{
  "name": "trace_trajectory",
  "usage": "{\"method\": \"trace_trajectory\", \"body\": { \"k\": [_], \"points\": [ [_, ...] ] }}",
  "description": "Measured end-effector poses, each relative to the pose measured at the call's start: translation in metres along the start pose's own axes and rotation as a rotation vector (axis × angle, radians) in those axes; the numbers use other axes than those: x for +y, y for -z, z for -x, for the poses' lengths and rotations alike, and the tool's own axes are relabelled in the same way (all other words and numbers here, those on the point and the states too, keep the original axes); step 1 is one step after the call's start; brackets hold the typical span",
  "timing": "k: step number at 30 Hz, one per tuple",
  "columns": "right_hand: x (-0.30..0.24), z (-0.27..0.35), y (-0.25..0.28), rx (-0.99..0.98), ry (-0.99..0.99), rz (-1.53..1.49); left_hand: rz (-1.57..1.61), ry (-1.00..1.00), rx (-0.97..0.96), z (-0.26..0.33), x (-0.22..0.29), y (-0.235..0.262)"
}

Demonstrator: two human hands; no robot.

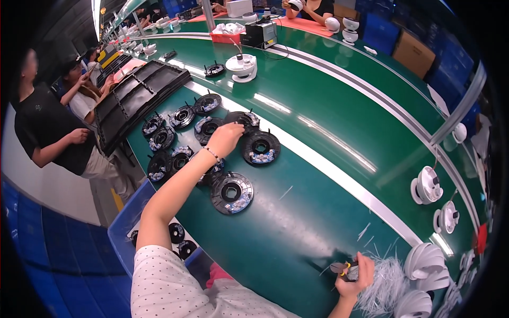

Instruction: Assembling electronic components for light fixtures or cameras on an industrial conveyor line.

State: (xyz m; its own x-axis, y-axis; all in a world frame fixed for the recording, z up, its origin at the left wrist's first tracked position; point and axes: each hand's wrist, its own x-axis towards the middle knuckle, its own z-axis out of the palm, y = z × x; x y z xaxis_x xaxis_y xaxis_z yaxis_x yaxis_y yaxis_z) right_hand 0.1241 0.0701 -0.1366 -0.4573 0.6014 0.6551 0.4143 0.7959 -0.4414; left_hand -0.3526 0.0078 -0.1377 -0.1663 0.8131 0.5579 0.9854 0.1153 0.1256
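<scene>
My left hand stretches out to the far side of a group of black ring-shaped parts. Its fingers are closed at the near edge of one black ring part, which carries a small circuit board. Just right of it lies another black ring part with a board and a hole in its middle. Closer to me is a further black ring part, lying flat. At the lower right, my right hand is wrapped round small cutting pliers, whose jaws point left. Fingers partly hide the pliers.
Beside my right hand lie a heap of clear plastic strips and white domed shells. A black tray stands at the left, a blue bin below the table edge. White housings sit on the green conveyor. People stand at the left.
</scene>
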Motion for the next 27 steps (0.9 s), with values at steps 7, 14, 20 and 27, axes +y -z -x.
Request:
{"method": "trace_trajectory", "body": {
  "k": [7, 14, 20, 27],
  "points": [
    [-0.001, -0.002, -0.002, -0.027, -0.007, 0.011, 0.092, -0.012, -0.128, -0.002, 0.012, -0.009],
    [0.007, -0.001, -0.004, -0.034, -0.061, 0.015, 0.071, 0.102, -0.298, 0.008, 0.018, 0.017],
    [0.005, -0.007, -0.009, -0.036, -0.029, 0.013, -0.232, 0.391, 0.036, -0.031, 0.023, 0.048],
    [-0.001, -0.007, -0.002, -0.008, -0.013, 0.178, -0.078, 0.686, 0.263, -0.143, -0.058, -0.023]
  ]
}}
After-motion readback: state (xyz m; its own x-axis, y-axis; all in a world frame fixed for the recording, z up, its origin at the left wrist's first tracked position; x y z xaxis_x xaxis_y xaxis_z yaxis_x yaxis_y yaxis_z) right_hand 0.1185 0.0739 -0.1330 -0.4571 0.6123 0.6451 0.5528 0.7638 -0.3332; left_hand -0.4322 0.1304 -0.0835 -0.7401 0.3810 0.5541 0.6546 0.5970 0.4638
